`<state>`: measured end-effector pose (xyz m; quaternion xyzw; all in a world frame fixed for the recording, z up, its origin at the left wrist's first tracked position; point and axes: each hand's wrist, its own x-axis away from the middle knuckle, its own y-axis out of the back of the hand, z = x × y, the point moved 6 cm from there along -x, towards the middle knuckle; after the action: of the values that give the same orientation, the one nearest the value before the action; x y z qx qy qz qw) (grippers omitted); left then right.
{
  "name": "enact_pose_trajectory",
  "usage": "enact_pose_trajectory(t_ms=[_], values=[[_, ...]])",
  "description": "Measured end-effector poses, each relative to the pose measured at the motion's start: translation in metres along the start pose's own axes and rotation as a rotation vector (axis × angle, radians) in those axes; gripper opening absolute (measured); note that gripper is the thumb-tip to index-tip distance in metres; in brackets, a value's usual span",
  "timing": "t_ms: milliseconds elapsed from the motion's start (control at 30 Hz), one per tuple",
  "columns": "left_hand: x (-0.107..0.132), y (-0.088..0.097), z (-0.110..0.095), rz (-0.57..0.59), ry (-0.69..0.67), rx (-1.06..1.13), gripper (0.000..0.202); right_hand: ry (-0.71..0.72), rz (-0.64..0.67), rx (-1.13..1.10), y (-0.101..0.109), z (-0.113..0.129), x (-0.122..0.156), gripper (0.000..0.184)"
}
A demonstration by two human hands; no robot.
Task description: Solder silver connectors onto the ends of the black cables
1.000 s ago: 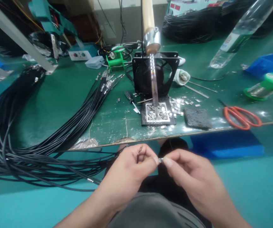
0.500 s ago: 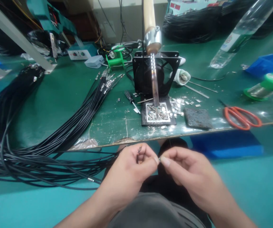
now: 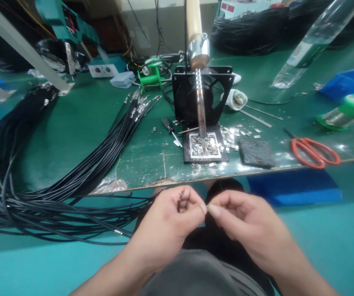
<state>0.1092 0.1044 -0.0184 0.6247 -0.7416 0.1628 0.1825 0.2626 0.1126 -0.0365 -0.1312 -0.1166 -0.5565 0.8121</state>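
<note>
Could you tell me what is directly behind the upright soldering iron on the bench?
A black fan stands behind the soldering iron; the iron's barrel covers part of its middle.

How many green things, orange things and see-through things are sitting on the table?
Green: 2, the small green wire spool at the back and the green-rimmed solder reel on the right.
Orange: 1, the orange-handled scissors.
See-through: 1, the clear plastic bottle.
Total: 4.
</note>
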Motion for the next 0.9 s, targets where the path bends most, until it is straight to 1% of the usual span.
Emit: enact_pose_trajectory(t_ms=[133,567,800,900], values=[[0.0012,0.0006,0.0001,-0.007,0.017,0.007,0.01,0.003,0.005,0.009,-0.0012,0.0004,0.0002,0.031],[-0.0007,0.0003,0.002,-0.002,0.01,0.027,0.009,0.004,-0.012,0.026,-0.0027,-0.0005,-0.0002,0.029],[-0.0004,-0.0003,0.0028,0.008,0.025,0.025,0.01,-0.019,0.026,-0.01,-0.0005,-0.0022,0.0004,0.029],[-0.0001,-0.0001,0.0033,0.002,0.03,0.034,0.011,-0.021,0.022,-0.011,0.0,-0.0016,0.0002,0.031]])
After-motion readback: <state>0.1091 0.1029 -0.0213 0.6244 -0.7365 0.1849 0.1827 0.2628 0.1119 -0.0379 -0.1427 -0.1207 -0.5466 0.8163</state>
